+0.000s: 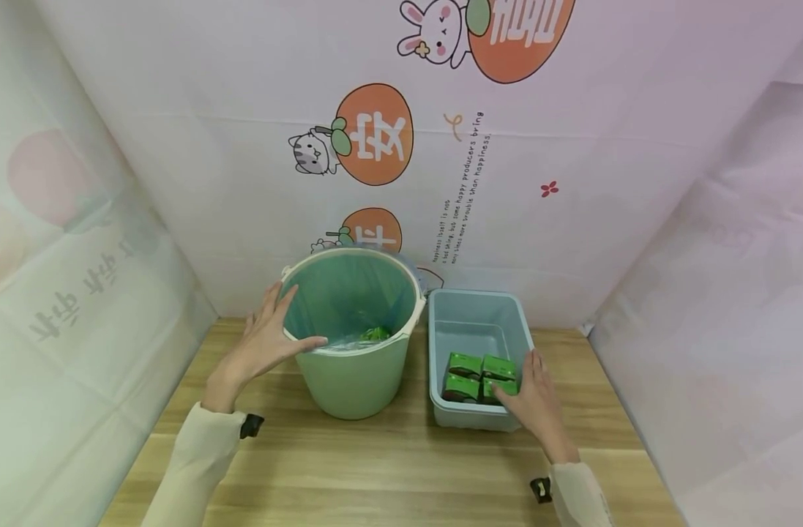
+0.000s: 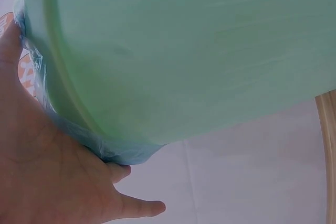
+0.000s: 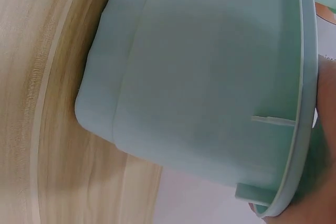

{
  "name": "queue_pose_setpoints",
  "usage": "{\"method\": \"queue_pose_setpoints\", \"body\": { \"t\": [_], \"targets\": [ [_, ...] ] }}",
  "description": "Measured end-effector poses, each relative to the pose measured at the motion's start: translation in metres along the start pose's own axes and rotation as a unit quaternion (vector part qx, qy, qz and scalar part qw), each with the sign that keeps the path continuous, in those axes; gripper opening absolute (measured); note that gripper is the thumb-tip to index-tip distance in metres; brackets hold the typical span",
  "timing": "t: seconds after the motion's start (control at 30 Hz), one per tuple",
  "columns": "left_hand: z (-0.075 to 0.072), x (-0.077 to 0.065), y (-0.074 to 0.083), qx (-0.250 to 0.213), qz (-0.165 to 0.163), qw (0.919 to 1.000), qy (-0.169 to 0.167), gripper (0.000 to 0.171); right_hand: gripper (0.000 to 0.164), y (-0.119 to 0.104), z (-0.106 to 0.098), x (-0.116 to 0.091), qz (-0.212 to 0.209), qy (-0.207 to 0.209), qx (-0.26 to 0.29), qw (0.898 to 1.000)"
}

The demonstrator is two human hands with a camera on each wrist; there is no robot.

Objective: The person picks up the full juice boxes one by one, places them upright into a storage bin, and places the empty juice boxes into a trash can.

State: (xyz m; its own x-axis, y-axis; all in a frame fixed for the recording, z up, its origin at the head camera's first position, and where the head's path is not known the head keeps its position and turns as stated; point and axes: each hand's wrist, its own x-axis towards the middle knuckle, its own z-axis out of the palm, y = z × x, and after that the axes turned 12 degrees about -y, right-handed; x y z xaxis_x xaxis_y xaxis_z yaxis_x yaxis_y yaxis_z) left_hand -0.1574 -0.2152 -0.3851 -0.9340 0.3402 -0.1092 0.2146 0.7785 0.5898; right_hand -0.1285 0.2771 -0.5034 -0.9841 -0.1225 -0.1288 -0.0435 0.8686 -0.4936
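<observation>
A pale green bin [image 1: 355,384] with a thin clear liner stands on the table. My left hand [image 1: 263,344] rests at its left rim, with the thumb over the front rim and the fingers spread. In the left wrist view, the left hand [image 2: 47,161] lies against the liner [image 2: 121,150] folded over the rim. My right hand [image 1: 536,399] is at the right rim of a pale blue plastic tub [image 1: 470,304], its thumb reaching inside over the small green boxes [image 1: 465,364]. Several of these boxes sit together at the tub's near end.
Inside the bin lies a bright green crumpled item [image 1: 375,334]. The wooden table [image 1: 375,476] runs in front of both containers. A white printed cloth [image 1: 243,161] hangs behind them, with cloth walls on the left and right sides too.
</observation>
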Motion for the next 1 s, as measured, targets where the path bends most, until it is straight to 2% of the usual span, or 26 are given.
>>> {"method": "queue_pose_setpoints", "body": {
  "t": [0.2,1.0],
  "targets": [
    [-0.0002,0.0004,-0.0009,-0.003,-0.001,1.0000,0.003,0.120,0.116,0.0001,-0.0004,0.0009,0.025,-0.015,0.007,1.000],
    [-0.0009,-0.0007,-0.0002,0.002,-0.003,1.0000,0.003,0.121,0.115,0.0024,0.0034,0.0008,0.013,-0.001,0.005,1.000]
  ]
}}
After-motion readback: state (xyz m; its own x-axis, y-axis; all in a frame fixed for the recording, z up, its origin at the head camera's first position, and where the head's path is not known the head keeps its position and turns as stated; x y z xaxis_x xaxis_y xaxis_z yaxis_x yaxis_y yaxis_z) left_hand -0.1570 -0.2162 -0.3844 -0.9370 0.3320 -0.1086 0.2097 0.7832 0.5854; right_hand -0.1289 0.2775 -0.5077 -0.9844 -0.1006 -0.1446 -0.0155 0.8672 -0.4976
